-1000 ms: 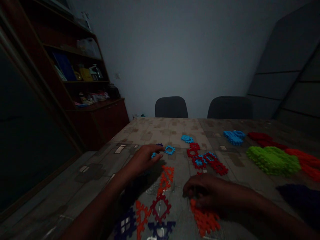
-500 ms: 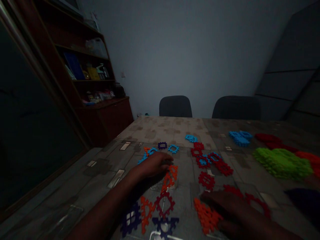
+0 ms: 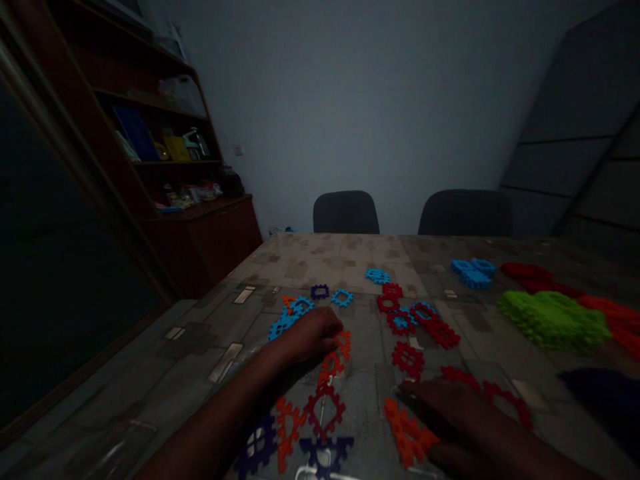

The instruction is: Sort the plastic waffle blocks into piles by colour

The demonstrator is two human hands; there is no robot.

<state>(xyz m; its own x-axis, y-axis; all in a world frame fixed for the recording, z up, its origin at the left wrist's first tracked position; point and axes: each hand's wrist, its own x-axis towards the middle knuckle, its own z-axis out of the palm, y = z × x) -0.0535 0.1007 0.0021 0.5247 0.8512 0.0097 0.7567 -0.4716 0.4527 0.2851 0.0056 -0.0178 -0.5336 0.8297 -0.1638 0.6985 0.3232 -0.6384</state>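
Observation:
Stretched forward over the table, my left hand (image 3: 314, 333) has its fingers curled down onto an orange triangular interlocking piece (image 3: 343, 341) and hides part of it. Another orange triangular piece (image 3: 330, 367) joins it to a dark red square frame (image 3: 325, 408). Around that frame sit an orange triangle (image 3: 287, 427) and a purple triangle (image 3: 326, 455), with a purple window piece (image 3: 257, 440) at the left. My right hand (image 3: 455, 413) lies low beside a stack of orange triangles (image 3: 407, 433), index finger extended and thumb apart at its edges; the fingers' undersides are hidden.
Red squares (image 3: 408, 360) and blue pieces (image 3: 377, 275) are scattered mid-table. Blue pieces (image 3: 284, 323) lie behind my left wrist. At the right are piles of green (image 3: 553, 319), red (image 3: 527, 272) and dark purple pieces (image 3: 605, 403). Two chairs (image 3: 346, 212) stand beyond the table (image 3: 295, 257).
My left hand's fingers have curled down closer to the orange piece. The right hand stays beside the orange stack. The whole view has shifted slightly.

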